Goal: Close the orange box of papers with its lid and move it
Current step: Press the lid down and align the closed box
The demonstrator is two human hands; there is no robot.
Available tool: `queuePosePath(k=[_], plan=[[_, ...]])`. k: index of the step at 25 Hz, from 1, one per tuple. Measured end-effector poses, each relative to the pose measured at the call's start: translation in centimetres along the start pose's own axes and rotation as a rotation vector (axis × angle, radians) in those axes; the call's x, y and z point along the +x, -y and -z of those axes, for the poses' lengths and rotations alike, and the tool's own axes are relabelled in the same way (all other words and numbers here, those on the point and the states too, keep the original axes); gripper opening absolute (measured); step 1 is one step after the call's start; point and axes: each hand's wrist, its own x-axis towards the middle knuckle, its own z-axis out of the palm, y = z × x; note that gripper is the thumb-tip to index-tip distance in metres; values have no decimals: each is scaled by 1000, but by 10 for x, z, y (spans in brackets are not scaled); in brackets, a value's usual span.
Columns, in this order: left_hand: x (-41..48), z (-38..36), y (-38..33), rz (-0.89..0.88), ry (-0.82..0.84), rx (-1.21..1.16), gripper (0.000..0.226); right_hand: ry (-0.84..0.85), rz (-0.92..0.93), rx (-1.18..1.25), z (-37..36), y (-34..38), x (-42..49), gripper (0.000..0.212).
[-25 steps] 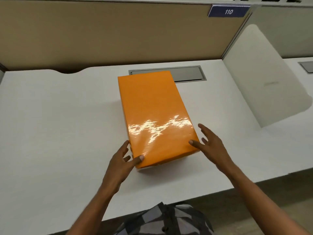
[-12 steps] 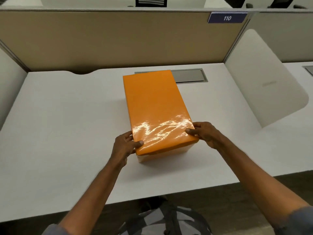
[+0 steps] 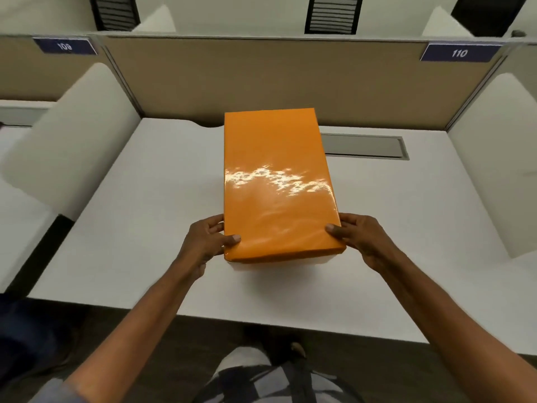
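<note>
Orange box [image 3: 276,181], lid on and glossy with glare across its top, sits lengthwise on the white bench [image 3: 139,222], its near end between the two hands. Left hand [image 3: 207,242] clamps the near left corner, thumb on the lid and fingers curled down the side. Right hand [image 3: 359,239] clamps the near right corner the same way, thumb on top. A paler base shows under the lid's near edge. Beyond the box's far right corner, a grey cable hatch [image 3: 366,146] lies flush in the bench. Behind stands a tan partition [image 3: 261,74] bearing a blue tag reading 110 [image 3: 459,52].
</note>
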Motion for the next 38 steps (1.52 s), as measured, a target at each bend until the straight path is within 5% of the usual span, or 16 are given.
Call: queuePosePath(k=[11,26,28,33,38], plan=[[33,150,-71,-99,-188,39,73,98,198,100,-145,92,34,57],[256,397,-93,-114,-237,160,61,19,58,188,-446,150,185,31],[290,414,-88,-120,-250,226,55,-13,46,169,-475,150,203,14],[340,406,-54,-189,-296,638,45,-36,64,93,-523,146,250,10],[362,397,-24,-425,-340,838,49,-42,176,-196,-553,144,264,31]])
